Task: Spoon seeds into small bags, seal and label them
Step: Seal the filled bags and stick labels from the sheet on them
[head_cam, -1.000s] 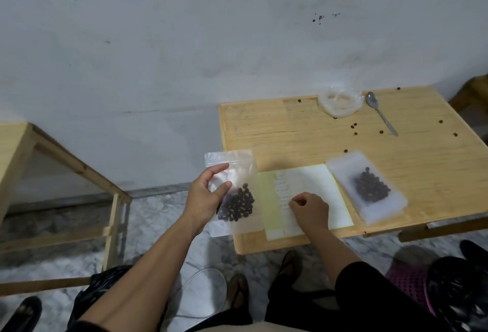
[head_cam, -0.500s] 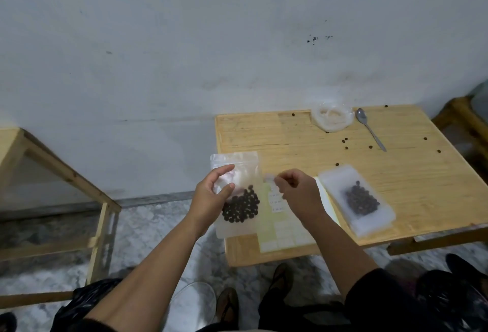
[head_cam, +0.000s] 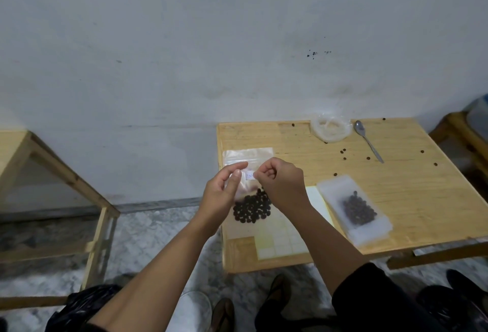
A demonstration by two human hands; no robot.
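Note:
My left hand (head_cam: 224,194) holds a clear zip bag (head_cam: 248,157) upright above the table's front left corner, with dark seeds (head_cam: 252,209) gathered in its lower half. My right hand (head_cam: 281,186) pinches a small white label (head_cam: 249,175) against the bag's front, just below the zip strip. A yellow label sheet (head_cam: 285,236) lies flat on the table beneath my hands. A second filled bag (head_cam: 356,210) lies to the right of the sheet. At the table's back lie a metal spoon (head_cam: 368,140) and a crumpled clear seed bag (head_cam: 331,129).
Several loose seeds (head_cam: 343,151) are scattered over the wooden table (head_cam: 409,194) near the spoon. Another wooden table (head_cam: 60,173) stands to the left, and a third wooden piece (head_cam: 464,133) at the far right. Marble floor and my feet show below.
My right hand peeled a label off the sheet, lifted it and brought it onto the bag. My left hand raised the bag slightly toward the table.

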